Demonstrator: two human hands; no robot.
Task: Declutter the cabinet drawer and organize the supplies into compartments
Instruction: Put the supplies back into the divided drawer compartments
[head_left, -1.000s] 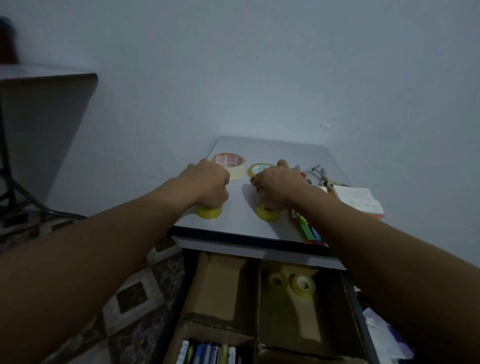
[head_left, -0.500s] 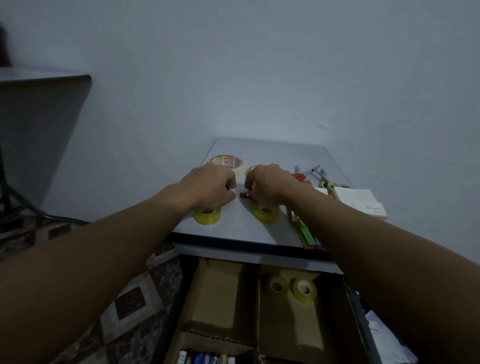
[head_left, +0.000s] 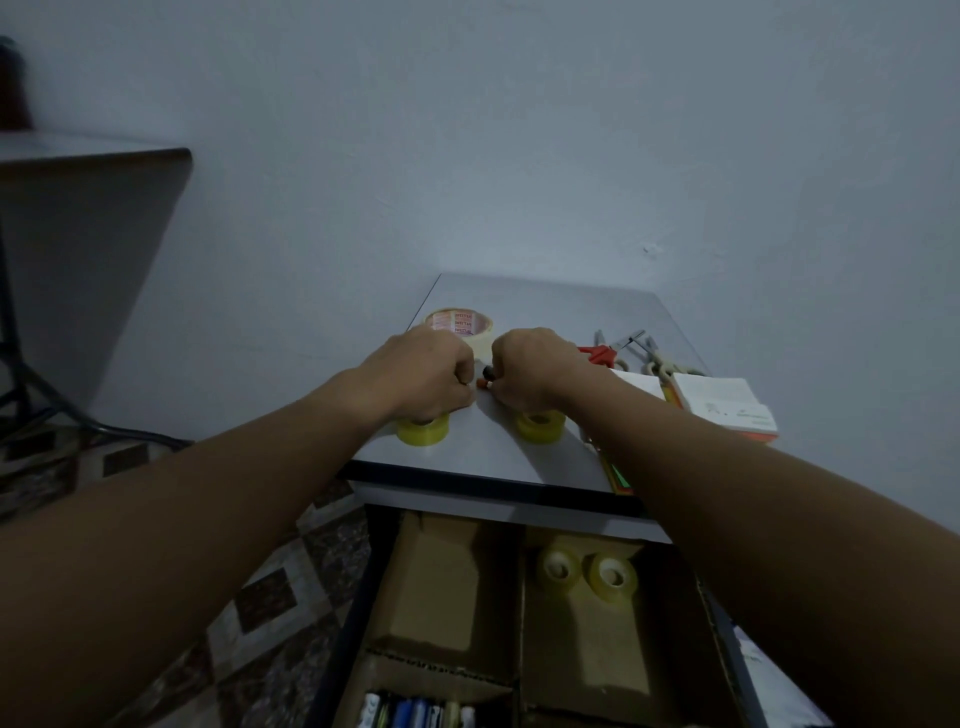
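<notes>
- Left hand (head_left: 421, 371): curled, grip undetermined, atop a yellow tape roll (head_left: 423, 431)
- Right hand (head_left: 530, 366): pinching small red-and-black item (head_left: 485, 378) between both hands
- Second tape roll (head_left: 540, 427) under right hand, on worktop (head_left: 483, 462)
- Open drawer (head_left: 358, 582) nearer than hands

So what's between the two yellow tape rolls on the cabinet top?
Just bare grey cabinet top lies between the left roll and the right roll, in the head view.
</notes>
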